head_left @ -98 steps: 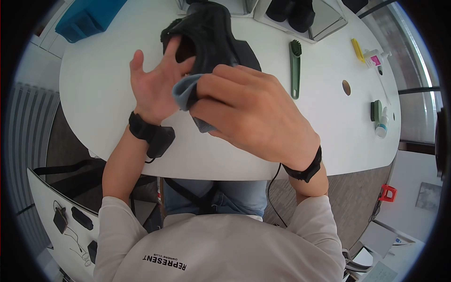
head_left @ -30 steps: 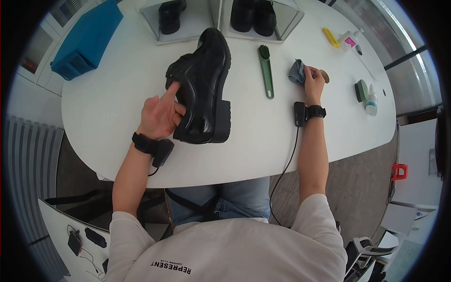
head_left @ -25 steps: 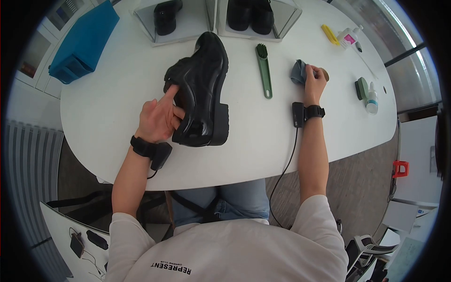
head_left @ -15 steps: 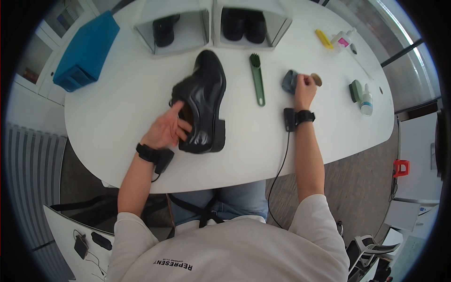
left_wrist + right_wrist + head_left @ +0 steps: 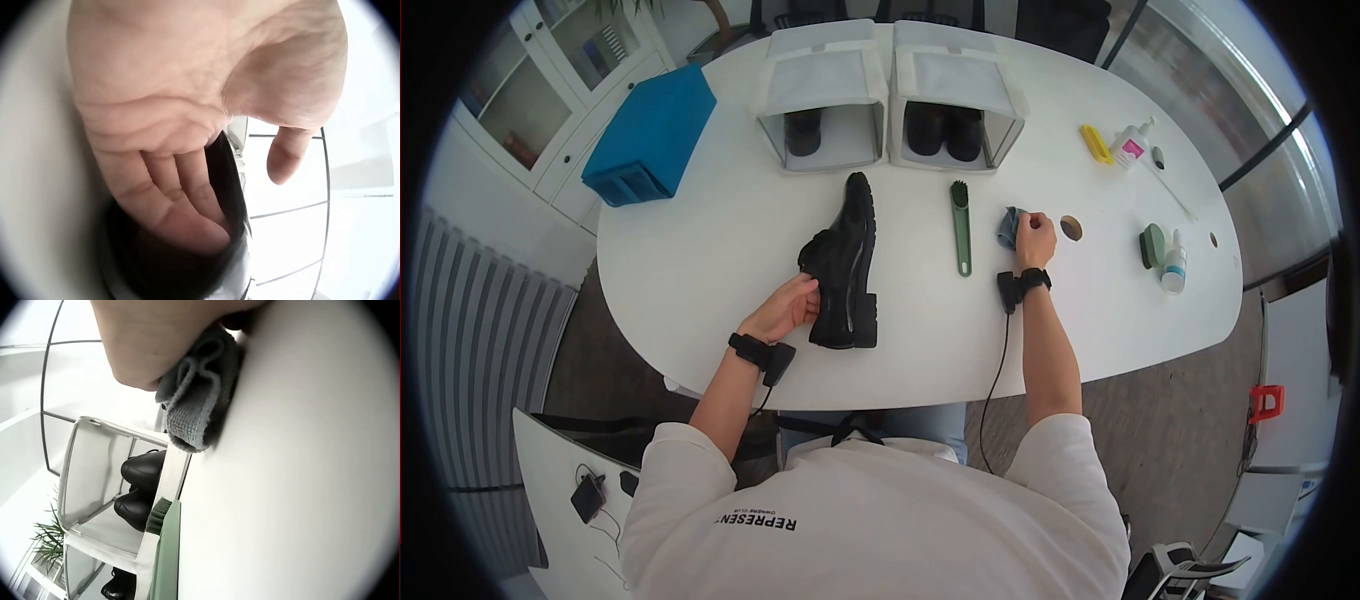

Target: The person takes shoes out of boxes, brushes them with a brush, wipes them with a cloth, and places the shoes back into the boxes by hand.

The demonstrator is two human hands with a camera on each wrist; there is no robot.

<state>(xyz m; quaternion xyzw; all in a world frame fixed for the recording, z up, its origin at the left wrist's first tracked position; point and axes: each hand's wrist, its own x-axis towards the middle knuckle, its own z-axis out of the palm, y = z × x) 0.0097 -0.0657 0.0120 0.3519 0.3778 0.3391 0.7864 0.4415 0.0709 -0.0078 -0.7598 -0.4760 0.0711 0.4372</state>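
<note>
A black lace-up shoe (image 5: pixel 840 270) is on its side on the white table, its sole facing right and toe pointing away. My left hand (image 5: pixel 785 308) reaches into its opening from the left. In the left wrist view, the fingers of that hand (image 5: pixel 181 144) dip inside the dark collar (image 5: pixel 234 187) while the thumb stands apart; the fingertips are partly hidden there. To the right, my right hand (image 5: pixel 1036 240) holds a folded grey-blue cloth (image 5: pixel 1008 228) down at the tabletop. The right wrist view shows the cloth (image 5: pixel 197 400) bunched beneath the curled hand (image 5: pixel 156 337).
A green brush (image 5: pixel 962 230) lies between the hands. Two open-fronted boxes (image 5: pixel 825 85) with black shoes stand behind. A blue case (image 5: pixel 650 135) is at back left. On the right are a yellow object (image 5: pixel 1096 144), a pump bottle (image 5: pixel 1132 145), a green brush (image 5: pixel 1152 246) and a white bottle (image 5: pixel 1174 268).
My right hand has gone from the shoe, with the cloth, to the table's right side. The shoe has come down onto the table, left fingers still inside. The head view has tilted up.
</note>
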